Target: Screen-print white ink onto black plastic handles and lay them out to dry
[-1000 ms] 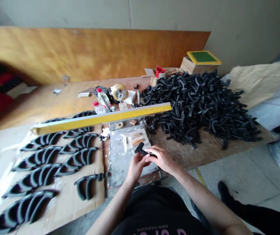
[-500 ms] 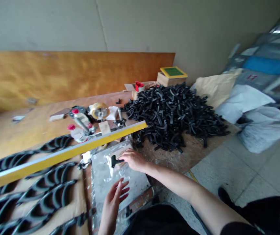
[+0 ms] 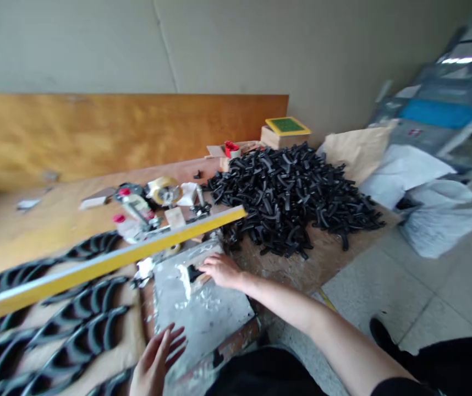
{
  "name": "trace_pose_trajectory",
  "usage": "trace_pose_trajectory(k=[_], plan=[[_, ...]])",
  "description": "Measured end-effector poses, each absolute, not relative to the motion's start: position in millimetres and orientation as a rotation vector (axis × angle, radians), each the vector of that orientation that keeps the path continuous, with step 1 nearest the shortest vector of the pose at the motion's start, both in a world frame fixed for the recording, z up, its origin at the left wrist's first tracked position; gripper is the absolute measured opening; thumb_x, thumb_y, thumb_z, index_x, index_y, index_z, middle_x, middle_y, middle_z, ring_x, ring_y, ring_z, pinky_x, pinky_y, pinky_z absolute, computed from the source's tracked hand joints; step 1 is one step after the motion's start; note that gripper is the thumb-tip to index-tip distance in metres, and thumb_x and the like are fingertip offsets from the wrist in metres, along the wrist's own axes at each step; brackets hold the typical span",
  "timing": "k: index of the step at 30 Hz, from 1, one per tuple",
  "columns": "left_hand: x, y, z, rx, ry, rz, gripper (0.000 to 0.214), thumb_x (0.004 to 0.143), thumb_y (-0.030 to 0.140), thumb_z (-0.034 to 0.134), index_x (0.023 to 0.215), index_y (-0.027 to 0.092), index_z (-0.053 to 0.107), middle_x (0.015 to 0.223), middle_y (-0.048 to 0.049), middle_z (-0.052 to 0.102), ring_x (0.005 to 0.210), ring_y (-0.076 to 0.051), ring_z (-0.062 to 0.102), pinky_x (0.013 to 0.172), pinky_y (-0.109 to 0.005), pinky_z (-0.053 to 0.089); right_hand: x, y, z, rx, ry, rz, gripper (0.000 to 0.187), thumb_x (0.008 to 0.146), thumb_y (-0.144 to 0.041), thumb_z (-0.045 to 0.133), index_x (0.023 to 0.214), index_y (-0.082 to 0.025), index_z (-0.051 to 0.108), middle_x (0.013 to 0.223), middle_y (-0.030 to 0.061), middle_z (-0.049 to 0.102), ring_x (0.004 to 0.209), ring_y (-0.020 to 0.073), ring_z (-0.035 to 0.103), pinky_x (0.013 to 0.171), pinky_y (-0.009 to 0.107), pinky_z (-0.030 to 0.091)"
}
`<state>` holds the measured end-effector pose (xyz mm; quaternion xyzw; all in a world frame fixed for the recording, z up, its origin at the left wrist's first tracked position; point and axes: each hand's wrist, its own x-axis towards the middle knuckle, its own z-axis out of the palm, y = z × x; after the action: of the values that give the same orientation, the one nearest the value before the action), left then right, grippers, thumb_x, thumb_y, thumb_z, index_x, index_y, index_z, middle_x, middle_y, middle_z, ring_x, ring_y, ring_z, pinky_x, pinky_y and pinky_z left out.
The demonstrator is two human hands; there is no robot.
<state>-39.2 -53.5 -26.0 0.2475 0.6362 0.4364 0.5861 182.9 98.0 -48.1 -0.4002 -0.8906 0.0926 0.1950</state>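
Observation:
My right hand (image 3: 220, 270) grips a small black plastic piece (image 3: 193, 273), its fingers closed around one end. The piece sits at a small wooden block (image 3: 201, 282) on a grey metal plate (image 3: 215, 316) smeared with white; whether it is seated in the block I cannot tell. At the plate's lower left edge, my left hand (image 3: 158, 355) hovers with fingers stretched apart, holding nothing. Just beyond the right hand lies a large heap of similar black pieces (image 3: 285, 192).
A yellow-edged bar (image 3: 149, 249) runs across the bench behind the plate. Rows of curved black parts (image 3: 75, 330) lie on cardboard at left. Behind the bar are a tape roll (image 3: 164, 192) and a red-capped bottle (image 3: 132, 203). White sacks (image 3: 438, 225) stand at right.
My right hand has brought the black piece down onto the wooden block. My left hand has moved left and toward me, away from the block.

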Motion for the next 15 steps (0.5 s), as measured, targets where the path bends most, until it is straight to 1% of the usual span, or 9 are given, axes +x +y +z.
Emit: trace_pose_trajectory(k=[3,6,7,8,10,12,13,15], plan=[[-48,-29,17,0.662,1.491,1.257,0.058,0.069,0.057,0.074,0.111,0.017,0.064,0.093,-0.0076,0.074,0.085,-0.021,0.071,0.077,-0.034,0.058,187,103,-41,-1.131,-2.425,0.297,0.026,0.092,-0.018,0.057,0.116,-0.018,0.066,0.111,0.0069,0.067,0.106,0.0178,0.054,0.094,0.031,0.044],[-62,9,65,0.722,1.434,1.637,0.052,0.077,0.052,0.068,0.117,0.020,0.059,0.076,0.0000,0.070,0.065,-0.013,0.065,0.066,-0.028,0.057,192,113,-37,-1.176,-2.335,0.311,0.022,0.094,-0.021,0.054,0.110,-0.017,0.068,0.113,0.0090,0.067,0.108,0.0179,0.056,0.098,0.032,0.043],[-66,21,80,0.757,1.387,1.712,0.049,0.079,0.053,0.066,0.115,0.021,0.058,0.072,0.0017,0.068,0.059,-0.011,0.062,0.062,-0.026,0.056,195,117,-36,-1.218,-2.322,0.311,0.021,0.096,-0.023,0.053,0.106,-0.017,0.070,0.110,0.0090,0.068,0.106,0.0180,0.057,0.097,0.031,0.043],[-68,32,94,0.787,1.354,1.746,0.045,0.080,0.054,0.064,0.110,0.020,0.059,0.068,0.0027,0.066,0.055,-0.011,0.060,0.058,-0.025,0.054,200,120,-34,-1.293,-2.307,0.307,0.022,0.097,-0.025,0.051,0.101,-0.017,0.071,0.104,0.0092,0.069,0.102,0.0181,0.059,0.095,0.031,0.044],[-69,49,111,0.853,1.306,1.723,0.040,0.082,0.056,0.059,0.094,0.018,0.059,0.064,0.0022,0.063,0.052,-0.010,0.057,0.053,-0.023,0.052,213,126,-31,-1.514,-2.239,0.293,0.027,0.099,-0.029,0.045,0.097,-0.017,0.070,0.092,0.0091,0.069,0.094,0.0182,0.062,0.089,0.029,0.046],[-66,56,116,0.901,1.303,1.665,0.040,0.084,0.057,0.055,0.084,0.017,0.059,0.064,0.0004,0.062,0.054,-0.011,0.057,0.053,-0.022,0.051,227,132,-30,-1.649,-2.160,0.300,0.028,0.099,-0.023,0.041,0.106,-0.018,0.068,0.088,0.0081,0.069,0.090,0.0179,0.063,0.086,0.028,0.047],[-64,56,114,0.913,1.311,1.647,0.042,0.084,0.057,0.053,0.084,0.016,0.060,0.066,-0.0007,0.062,0.056,-0.012,0.058,0.053,-0.023,0.051,234,134,-31,-1.646,-2.136,0.303,0.030,0.098,-0.019,0.040,0.113,-0.018,0.066,0.091,0.0078,0.069,0.091,0.0181,0.063,0.088,0.029,0.047],[-63,50,105,0.921,1.337,1.644,0.046,0.085,0.058,0.051,0.091,0.015,0.064,0.075,-0.0028,0.065,0.061,-0.012,0.060,0.056,-0.023,0.051,245,138,-33,-1.549,-2.136,0.298,0.036,0.093,-0.014,0.041,0.122,-0.020,0.062,0.100,0.0075,0.069,0.099,0.0198,0.061,0.093,0.034,0.046]])
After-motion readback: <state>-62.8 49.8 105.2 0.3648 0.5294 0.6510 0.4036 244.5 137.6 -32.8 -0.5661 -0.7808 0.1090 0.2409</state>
